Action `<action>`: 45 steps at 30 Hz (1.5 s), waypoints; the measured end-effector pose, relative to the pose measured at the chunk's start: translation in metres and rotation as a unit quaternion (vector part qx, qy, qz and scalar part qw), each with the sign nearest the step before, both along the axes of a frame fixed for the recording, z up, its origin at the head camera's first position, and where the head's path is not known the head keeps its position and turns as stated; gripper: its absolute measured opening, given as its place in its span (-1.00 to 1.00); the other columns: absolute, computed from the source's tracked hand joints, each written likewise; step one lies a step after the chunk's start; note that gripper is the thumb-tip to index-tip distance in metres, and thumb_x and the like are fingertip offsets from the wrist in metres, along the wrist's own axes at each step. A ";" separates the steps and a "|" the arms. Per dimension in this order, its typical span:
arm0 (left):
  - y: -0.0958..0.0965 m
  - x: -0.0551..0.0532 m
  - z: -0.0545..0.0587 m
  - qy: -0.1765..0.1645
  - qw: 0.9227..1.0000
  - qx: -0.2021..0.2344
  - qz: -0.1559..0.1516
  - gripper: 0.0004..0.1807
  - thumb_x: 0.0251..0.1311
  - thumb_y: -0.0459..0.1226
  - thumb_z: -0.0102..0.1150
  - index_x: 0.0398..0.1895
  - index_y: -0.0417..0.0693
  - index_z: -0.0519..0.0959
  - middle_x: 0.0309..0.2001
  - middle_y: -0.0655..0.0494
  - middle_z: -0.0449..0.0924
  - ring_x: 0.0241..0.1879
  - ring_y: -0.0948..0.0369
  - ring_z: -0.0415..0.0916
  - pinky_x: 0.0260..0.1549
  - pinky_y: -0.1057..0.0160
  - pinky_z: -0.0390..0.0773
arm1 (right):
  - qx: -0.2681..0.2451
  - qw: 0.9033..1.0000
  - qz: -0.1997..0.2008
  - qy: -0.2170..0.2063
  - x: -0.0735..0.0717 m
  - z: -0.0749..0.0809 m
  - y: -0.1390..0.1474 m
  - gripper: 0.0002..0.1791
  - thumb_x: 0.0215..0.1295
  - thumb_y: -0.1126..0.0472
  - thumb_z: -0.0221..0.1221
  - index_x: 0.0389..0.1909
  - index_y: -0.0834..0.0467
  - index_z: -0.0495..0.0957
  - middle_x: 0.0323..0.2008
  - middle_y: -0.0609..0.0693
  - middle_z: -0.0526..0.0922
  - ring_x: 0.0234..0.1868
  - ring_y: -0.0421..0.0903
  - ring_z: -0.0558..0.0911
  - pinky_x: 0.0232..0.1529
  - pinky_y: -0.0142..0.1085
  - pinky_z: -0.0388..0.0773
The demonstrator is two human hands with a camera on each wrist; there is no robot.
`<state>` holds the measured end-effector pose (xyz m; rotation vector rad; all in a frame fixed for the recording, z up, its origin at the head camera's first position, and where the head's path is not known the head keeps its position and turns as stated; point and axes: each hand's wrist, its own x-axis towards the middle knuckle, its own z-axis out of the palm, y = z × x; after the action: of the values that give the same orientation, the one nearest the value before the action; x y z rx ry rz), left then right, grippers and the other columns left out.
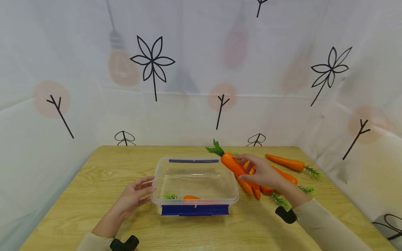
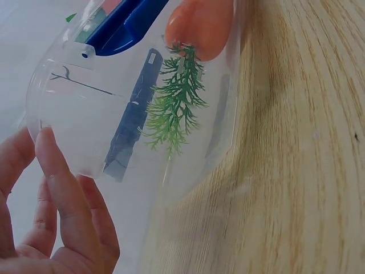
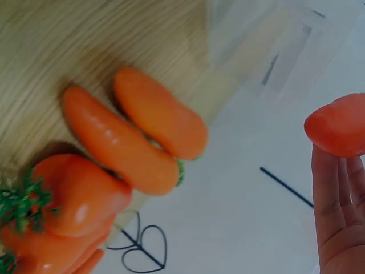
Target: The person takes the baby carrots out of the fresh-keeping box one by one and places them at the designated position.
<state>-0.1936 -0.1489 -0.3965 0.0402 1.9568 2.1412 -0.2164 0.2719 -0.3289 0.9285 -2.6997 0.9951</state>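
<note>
A clear plastic container (image 1: 236, 195) with blue side latches stands lidless on the table. My left hand (image 1: 132, 197) touches its left side with fairly straight fingertips, at a corner of the rim in the left wrist view. Inside lies an orange carrot (image 2: 202, 28) with feathery green leaves (image 2: 177, 100). My right hand (image 1: 265, 172) grips another carrot (image 1: 230, 163) between thumb and fingers, tilted over the container's right edge, leafy top pointing up and left. In the right wrist view, only the rounded end of this carrot (image 3: 339, 125) shows above the fingers.
Several more carrots (image 3: 117, 140) lie in a loose pile right of the container, partly behind my right hand. One carrot (image 1: 285, 162) rests farther back at the right. A patterned white cloth (image 1: 194, 118) hangs behind the wooden table (image 1: 106, 167).
</note>
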 end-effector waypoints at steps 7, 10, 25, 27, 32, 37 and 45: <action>0.000 0.001 0.001 0.002 1.000 0.004 -0.002 -0.40 0.23 -0.31 0.16 0.31 -0.25 0.23 0.18 -0.20 0.24 -0.12 0.23 0.47 -0.22 0.31 0.56 | -0.009 0.999 -0.014 0.048 0.002 -0.010 0.021 -0.41 0.04 0.34 0.35 0.15 0.14 0.43 -0.17 0.03 0.53 -0.37 -0.17 0.49 -0.50 -0.33 0.51; -0.001 0.001 0.000 0.002 1.000 0.004 0.000 -0.41 0.23 -0.30 0.16 0.31 -0.25 0.24 0.19 -0.20 0.23 -0.12 0.23 0.47 -0.23 0.31 0.56 | -0.008 0.997 -0.031 0.075 0.004 -0.013 0.029 -0.41 0.00 0.36 0.37 0.11 0.14 0.46 -0.20 0.00 0.54 -0.37 -0.18 0.49 -0.49 -0.32 0.50; 0.000 0.001 -0.001 0.000 1.000 0.006 0.003 -0.41 0.23 -0.30 0.17 0.30 -0.24 0.25 0.17 -0.16 0.27 -0.13 0.22 0.47 -0.23 0.30 0.56 | -0.003 0.990 -0.105 0.092 0.011 -0.023 0.079 -0.52 -0.02 0.32 0.39 0.00 0.21 0.54 -0.18 0.10 0.59 -0.36 -0.16 0.49 -0.52 -0.35 0.49; 0.000 0.000 -0.001 0.000 1.000 0.004 0.004 -0.41 0.23 -0.30 0.17 0.30 -0.24 0.25 0.17 -0.17 0.26 -0.13 0.22 0.47 -0.23 0.30 0.56 | 0.000 0.990 -0.119 0.079 0.011 -0.023 0.086 -0.54 0.01 0.30 0.38 -0.01 0.20 0.53 -0.18 0.11 0.58 -0.36 -0.19 0.49 -0.51 -0.35 0.49; 0.000 0.000 -0.001 0.003 1.000 -0.001 0.003 -0.40 0.23 -0.29 0.17 0.31 -0.23 0.24 0.20 -0.19 0.23 -0.11 0.21 0.46 -0.22 0.29 0.56 | 0.012 0.986 -0.155 0.059 0.010 -0.023 0.102 -0.58 0.08 0.25 0.34 -0.01 0.22 0.53 -0.15 0.16 0.58 -0.34 -0.24 0.50 -0.53 -0.35 0.46; 0.000 0.001 0.001 0.004 1.000 0.001 0.002 -0.40 0.23 -0.29 0.17 0.31 -0.24 0.25 0.20 -0.19 0.23 -0.10 0.21 0.46 -0.22 0.30 0.56 | 0.027 0.983 -0.177 0.043 0.004 -0.027 0.120 -0.58 0.12 0.22 0.31 0.01 0.22 0.52 -0.09 0.21 0.57 -0.23 -0.01 0.56 -0.45 -0.34 0.51; 0.000 0.002 0.001 0.001 1.000 0.002 0.003 -0.40 0.22 -0.29 0.18 0.30 -0.23 0.26 0.22 -0.20 0.21 -0.08 0.20 0.46 -0.22 0.30 0.56 | 0.019 0.984 -0.175 0.029 -0.008 -0.034 0.146 -0.59 0.16 0.36 0.25 0.02 0.39 0.45 -0.09 0.37 0.51 -0.18 0.29 0.52 -0.42 -0.33 0.54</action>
<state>-0.1913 -0.1487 -0.3950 0.0378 1.9550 2.1501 -0.2241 0.4178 -0.3633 0.4534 -2.7079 0.8323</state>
